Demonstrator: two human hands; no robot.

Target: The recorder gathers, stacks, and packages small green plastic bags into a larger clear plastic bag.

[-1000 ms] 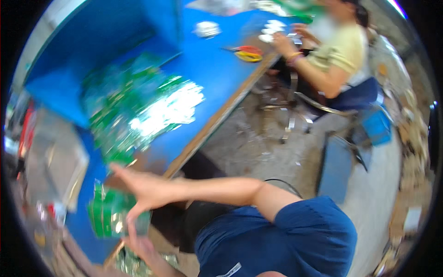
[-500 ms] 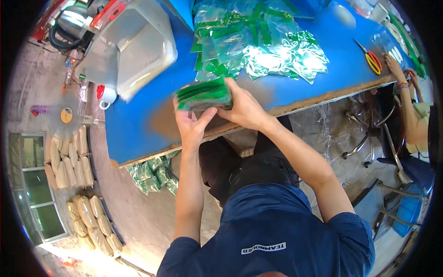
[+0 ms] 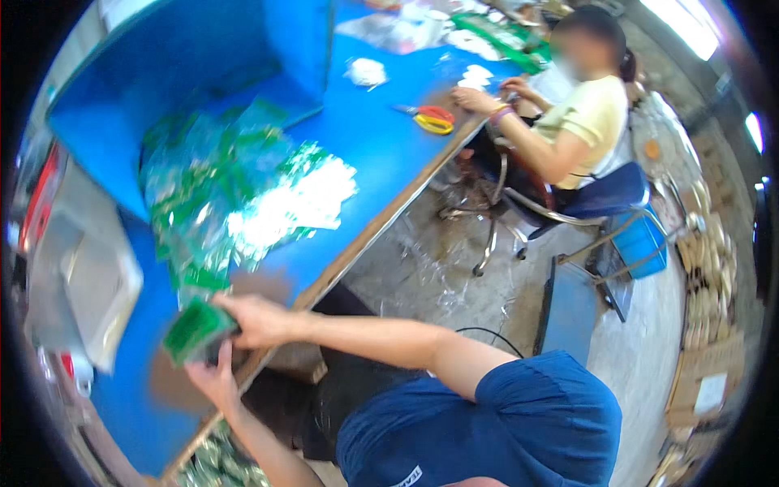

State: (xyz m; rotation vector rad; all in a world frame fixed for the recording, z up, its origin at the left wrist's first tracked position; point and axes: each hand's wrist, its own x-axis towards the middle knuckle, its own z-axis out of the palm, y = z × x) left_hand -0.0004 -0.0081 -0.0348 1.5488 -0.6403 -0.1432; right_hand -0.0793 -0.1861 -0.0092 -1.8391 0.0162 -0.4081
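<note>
A stack of clear plastic bags with green bands (image 3: 195,331) is gripped between my two hands over the near left part of the blue table (image 3: 357,195). My right hand (image 3: 258,321) closes round the stack's right side. At its lower edge, my left hand (image 3: 214,380) holds it with the thumb pressed up against the bags; some fingers are hidden behind it. Just beyond my hands lies a spread pile of similar shiny green-banded bags (image 3: 195,219).
A blue partition (image 3: 195,65) stands behind the pile, and a translucent bin (image 3: 89,284) is at the left. Scissors (image 3: 430,118) with red and yellow handles lie near a seated co-worker (image 3: 584,122). More green-banded bags (image 3: 219,458) lie below the table edge.
My view has turned right, bringing the co-worker and chair fully into sight. Both hands still hold the stack, which now appears more tilted.
</note>
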